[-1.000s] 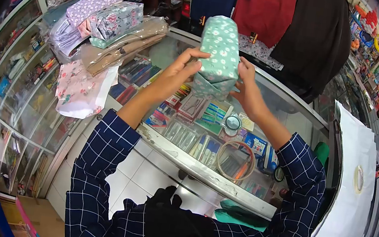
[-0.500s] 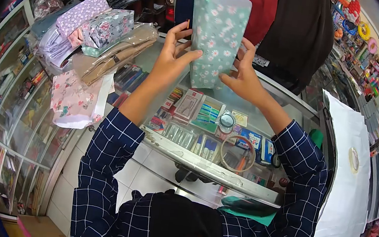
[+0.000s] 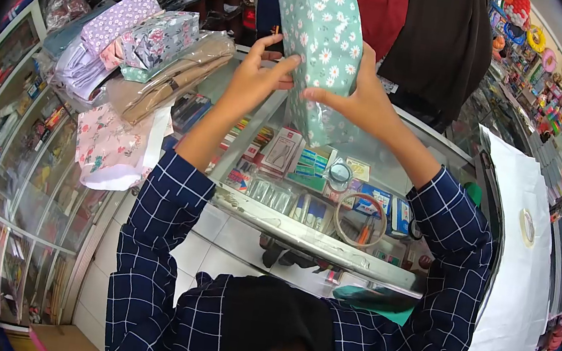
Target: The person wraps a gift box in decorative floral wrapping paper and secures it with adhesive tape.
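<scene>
A green package with white daisies (image 3: 325, 47) stands tilted above the glass counter (image 3: 269, 213), between my two hands. My right hand (image 3: 354, 93) grips its right side, the thumb lying across the front. At its left edge my left hand (image 3: 262, 75) touches the paper with thumb and fingertips, the fingers partly spread. Whatever is inside the package is hidden. A roll of tape (image 3: 360, 219) lies on the glass, nearer to me.
Wrapped floral parcels (image 3: 160, 41) and a plastic-bagged brown garment (image 3: 166, 84) are piled at the left, above pink floral paper (image 3: 113, 144). White sheets (image 3: 511, 274) lie at the right. Dark and red cloth (image 3: 437, 47) hangs behind the counter.
The package has turned and tipped, its lower end now further right. My right hand has shifted from the edge to a hold with its thumb across the front.
</scene>
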Tool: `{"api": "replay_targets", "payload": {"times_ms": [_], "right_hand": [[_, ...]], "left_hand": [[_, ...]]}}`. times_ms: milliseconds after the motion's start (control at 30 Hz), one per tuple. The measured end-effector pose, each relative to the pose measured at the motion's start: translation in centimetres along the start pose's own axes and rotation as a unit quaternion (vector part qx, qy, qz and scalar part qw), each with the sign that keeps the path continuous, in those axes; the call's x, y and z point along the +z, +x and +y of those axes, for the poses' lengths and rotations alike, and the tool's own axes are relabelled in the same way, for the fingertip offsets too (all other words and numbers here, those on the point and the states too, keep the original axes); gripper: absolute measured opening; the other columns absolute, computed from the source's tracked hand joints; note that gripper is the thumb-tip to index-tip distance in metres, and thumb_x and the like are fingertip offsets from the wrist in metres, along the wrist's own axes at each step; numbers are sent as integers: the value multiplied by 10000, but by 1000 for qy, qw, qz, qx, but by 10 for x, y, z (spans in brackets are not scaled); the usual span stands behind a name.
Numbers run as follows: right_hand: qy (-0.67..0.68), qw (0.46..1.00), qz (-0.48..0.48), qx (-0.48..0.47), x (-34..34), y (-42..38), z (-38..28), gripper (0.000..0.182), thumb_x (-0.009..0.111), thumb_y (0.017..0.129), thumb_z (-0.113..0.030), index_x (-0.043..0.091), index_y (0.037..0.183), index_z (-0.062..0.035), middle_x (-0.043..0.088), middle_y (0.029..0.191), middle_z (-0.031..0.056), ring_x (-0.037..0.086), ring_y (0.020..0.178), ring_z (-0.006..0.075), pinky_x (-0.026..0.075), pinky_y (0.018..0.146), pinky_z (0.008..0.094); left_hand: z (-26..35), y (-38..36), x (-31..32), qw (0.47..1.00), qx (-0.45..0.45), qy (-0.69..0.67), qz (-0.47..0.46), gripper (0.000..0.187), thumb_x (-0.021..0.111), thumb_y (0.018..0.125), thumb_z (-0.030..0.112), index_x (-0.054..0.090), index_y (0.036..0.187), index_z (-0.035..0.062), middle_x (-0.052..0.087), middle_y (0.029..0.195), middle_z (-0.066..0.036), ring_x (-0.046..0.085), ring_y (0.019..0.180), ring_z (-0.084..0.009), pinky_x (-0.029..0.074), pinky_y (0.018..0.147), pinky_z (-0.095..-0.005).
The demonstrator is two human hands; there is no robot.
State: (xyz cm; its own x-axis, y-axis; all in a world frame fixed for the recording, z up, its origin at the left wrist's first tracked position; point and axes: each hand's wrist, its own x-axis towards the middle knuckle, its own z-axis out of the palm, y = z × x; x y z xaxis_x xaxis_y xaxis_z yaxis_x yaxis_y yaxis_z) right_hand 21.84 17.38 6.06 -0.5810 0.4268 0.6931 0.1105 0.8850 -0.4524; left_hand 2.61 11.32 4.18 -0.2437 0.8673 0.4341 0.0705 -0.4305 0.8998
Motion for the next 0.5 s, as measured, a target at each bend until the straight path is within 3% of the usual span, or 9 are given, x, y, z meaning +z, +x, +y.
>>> {"api": "replay_targets", "payload": {"times_ms": [167, 200, 300, 333, 433, 500], "right_hand": [[68, 980, -56, 180, -7, 9, -23, 880, 712, 777, -499, 302, 1315, 64, 537, 1139, 215, 581, 1005, 235, 470, 881, 339], [78, 979, -85, 167, -9, 12, -20, 830, 646, 813, -550, 350, 1285, 65, 580, 1052, 178, 598, 926, 197, 500, 773, 317], [93, 941, -154, 287, -16, 19, -19, 673, 664, 796, -521, 507, 1108, 53, 634, 929, 139, 640, 809, 178, 530, 592, 320], [68, 940, -159, 294, -15, 18, -19, 724, 635, 789, -572, 486, 1152, 36, 628, 970, 152, 650, 788, 176, 522, 523, 309], [39, 927, -163, 337, -7, 18, -4, 844, 608, 794, -606, 380, 1297, 32, 591, 1057, 160, 615, 920, 214, 507, 684, 315], [17, 939, -172, 296, -10, 24, 0, 866, 643, 769, -581, 366, 1325, 22, 576, 1112, 188, 594, 992, 248, 487, 781, 340]], "left_hand": [[-10, 5, -10, 997, -62, 26, -41, 612, 636, 870, 420, 437, 1273, 4, 556, 989, -144, 650, 721, -189, 567, 628, -289], [-13, 8, -13, 994, -86, 42, -59, 597, 609, 880, 443, 450, 1248, 0, 556, 960, -133, 647, 712, -180, 564, 616, -285], [-22, 11, -18, 982, -134, 87, -104, 586, 537, 904, 503, 477, 1186, -7, 551, 888, -108, 637, 682, -158, 557, 587, -274], [-25, 10, -17, 980, -134, 100, -112, 589, 519, 908, 517, 477, 1173, -8, 547, 873, -103, 632, 670, -154, 555, 582, -272], [-29, 3, -15, 978, -134, 118, -106, 587, 475, 922, 538, 468, 1141, -7, 545, 830, -96, 603, 621, -136, 536, 561, -270], [-27, 2, -14, 977, -130, 134, -106, 574, 463, 929, 535, 463, 1125, -5, 547, 826, -94, 591, 619, -137, 523, 556, -272]]}}
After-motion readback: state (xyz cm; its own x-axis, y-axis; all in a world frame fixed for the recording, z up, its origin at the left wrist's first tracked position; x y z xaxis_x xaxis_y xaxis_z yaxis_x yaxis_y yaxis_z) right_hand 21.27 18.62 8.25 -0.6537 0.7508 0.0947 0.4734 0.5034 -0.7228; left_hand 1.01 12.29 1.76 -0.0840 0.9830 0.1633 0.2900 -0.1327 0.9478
